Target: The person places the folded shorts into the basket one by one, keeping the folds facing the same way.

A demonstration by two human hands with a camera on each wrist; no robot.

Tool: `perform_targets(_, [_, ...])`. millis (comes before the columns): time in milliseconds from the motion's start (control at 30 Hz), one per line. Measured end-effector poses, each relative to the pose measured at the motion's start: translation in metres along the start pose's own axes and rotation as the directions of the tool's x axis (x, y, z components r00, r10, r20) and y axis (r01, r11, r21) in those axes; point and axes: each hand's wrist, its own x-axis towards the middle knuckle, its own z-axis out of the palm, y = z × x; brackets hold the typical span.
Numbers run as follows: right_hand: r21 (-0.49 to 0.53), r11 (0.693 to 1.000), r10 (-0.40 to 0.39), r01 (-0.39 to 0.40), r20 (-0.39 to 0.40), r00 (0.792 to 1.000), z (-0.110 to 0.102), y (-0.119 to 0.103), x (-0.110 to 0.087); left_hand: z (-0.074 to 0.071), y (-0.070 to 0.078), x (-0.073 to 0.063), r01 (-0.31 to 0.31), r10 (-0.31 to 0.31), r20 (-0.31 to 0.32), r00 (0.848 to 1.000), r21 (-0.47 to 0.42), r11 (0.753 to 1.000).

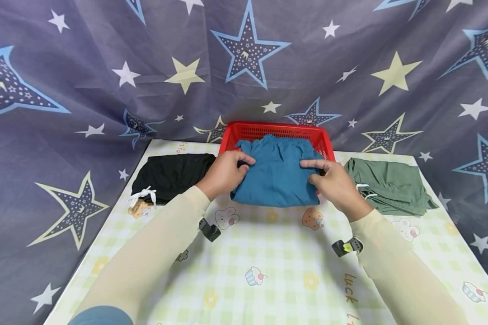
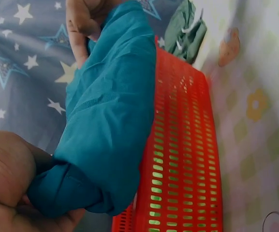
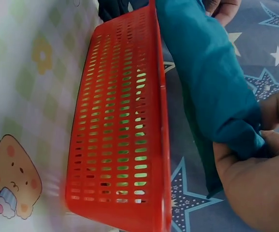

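A folded pair of teal elastic-waist shorts (image 1: 276, 174) hangs over the red slotted basket (image 1: 279, 125), held between both hands. My left hand (image 1: 226, 174) grips the left edge of the shorts, thumb and fingers pinching the fabric. On the opposite edge my right hand (image 1: 333, 183) pinches them the same way, its index finger lying along the top. The right wrist view shows the rolled fold of the shorts (image 3: 212, 77) just above the rim of the basket (image 3: 117, 116). Part of the basket is hidden behind the cloth.
Left of the basket lies a folded black garment (image 1: 172, 174) with a white drawstring. Folded green shorts (image 1: 390, 185) with white cords lie to the right. A checked tablecloth (image 1: 284, 253) covers the table, and a star-patterned curtain (image 1: 146, 113) hangs behind.
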Motion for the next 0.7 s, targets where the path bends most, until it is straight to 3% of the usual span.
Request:
perform_targets(333, [0.017,0.999,-0.031,0.032,-0.052,0.998,0.003,0.012,0.026,0.004,0.001,0.023,0.083,-0.081,0.063,0.995,-0.026,0.996])
perform_targets(700, [-0.047,0.999,-0.013,0.009,-0.091,0.996,0.005,0.011,0.055,0.01,-0.006,0.047,0.092,-0.093,0.022,0.995,0.031,0.995])
